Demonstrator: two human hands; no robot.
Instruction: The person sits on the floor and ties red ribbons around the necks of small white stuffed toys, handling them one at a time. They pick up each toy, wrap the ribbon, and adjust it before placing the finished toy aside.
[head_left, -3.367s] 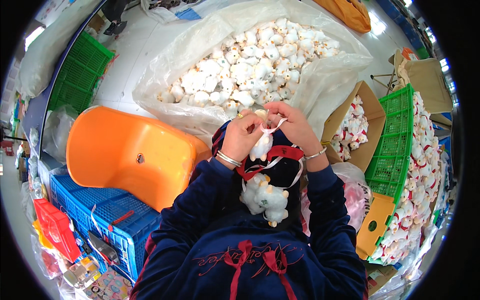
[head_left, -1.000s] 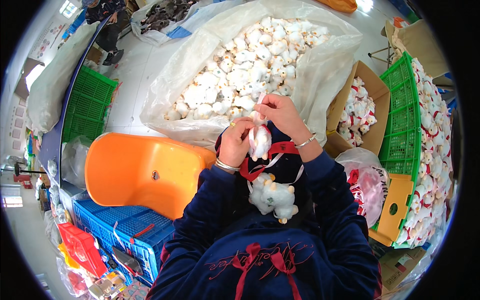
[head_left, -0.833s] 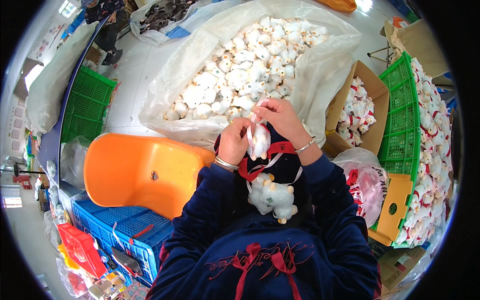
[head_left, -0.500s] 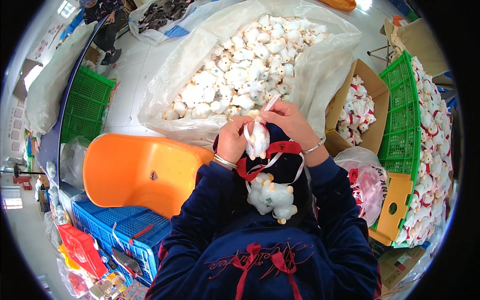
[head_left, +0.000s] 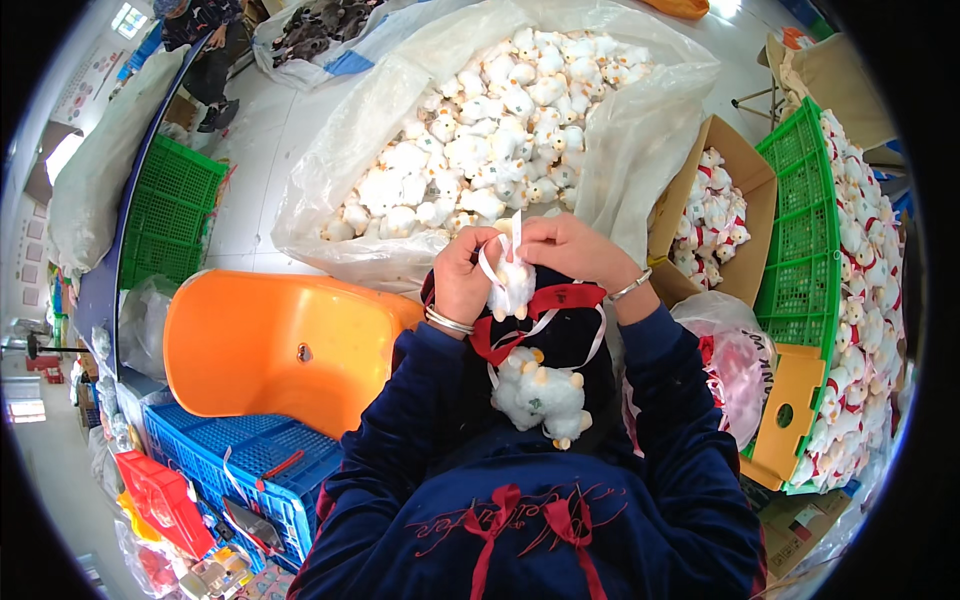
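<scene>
Between my hands, above my lap, is a small white plush toy (head_left: 512,288) with beige feet, a thin white ribbon (head_left: 516,232) around its upper part. My left hand (head_left: 464,278) is closed on the toy's side, beside a loop of the ribbon. The fingers of my right hand (head_left: 580,250) pinch the ribbon at the toy's top; the exact grip is partly hidden. On my lap lie a red band with white ribbons (head_left: 570,297) and a second white plush toy (head_left: 540,395) with beige feet.
Ahead, a large clear plastic bag (head_left: 330,170) holds a heap of white plush toys. To the right stand a cardboard box (head_left: 748,200) of toys with red bands and a green crate (head_left: 795,240). An orange chair (head_left: 260,340) and blue crate (head_left: 190,440) are at left. A person (head_left: 205,50) is far left.
The ribbon's end, slanting right before, now stands upright above the toy. My right hand has shifted slightly left and down, and the toy has turned a little.
</scene>
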